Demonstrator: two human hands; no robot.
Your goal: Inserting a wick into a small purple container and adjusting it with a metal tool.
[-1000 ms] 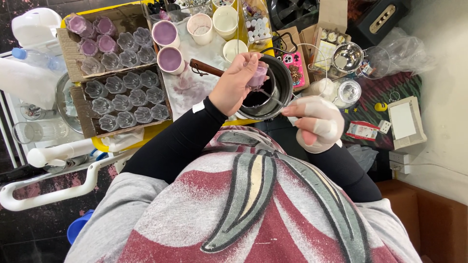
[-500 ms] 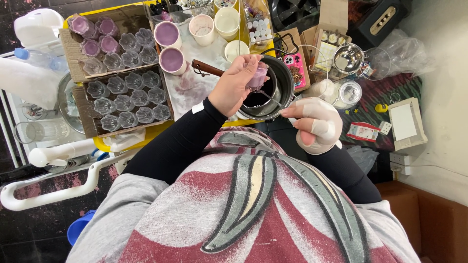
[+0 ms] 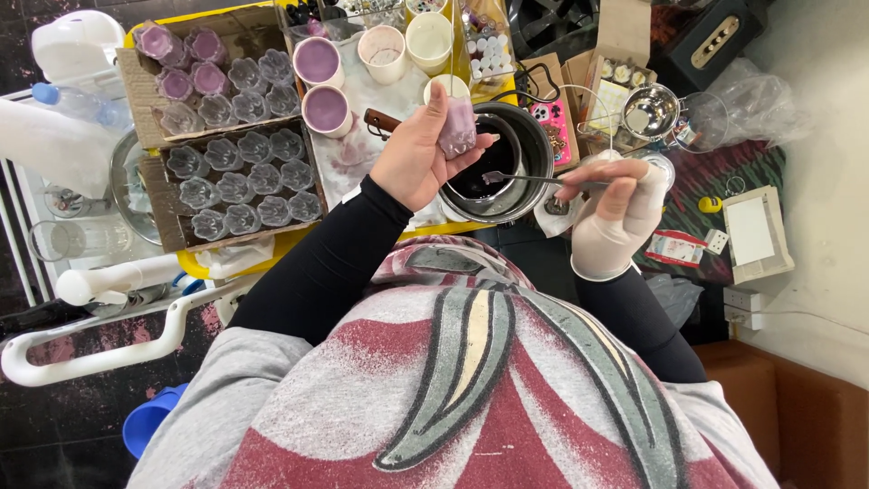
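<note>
Crowded with craft gear, the yellow-edged surface (image 3: pixel 299 237) carried, at upper left of the frame, a cardboard tray (image 3: pixel 237 181) of clear flower-shaped moulds (some already purple). Near centre, the left hand (image 3: pixel 418 152) gripped a small clear mould (image 3: pixel 458 125) with purple filling, held over the rim of a dark pot (image 3: pixel 507 161). Right of it, the gloved right hand (image 3: pixel 614 215) pinched a spoon (image 3: pixel 534 179) dipped in the pot. Filling seemed under way; the next spoonful would call for a steady, level lift.

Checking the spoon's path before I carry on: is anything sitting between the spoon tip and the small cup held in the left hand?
Nothing visible. The spoon, held by the gloved right hand, has its tip over the dark pot, just right of the clear cup in the left hand. Only open space separates them.
</note>
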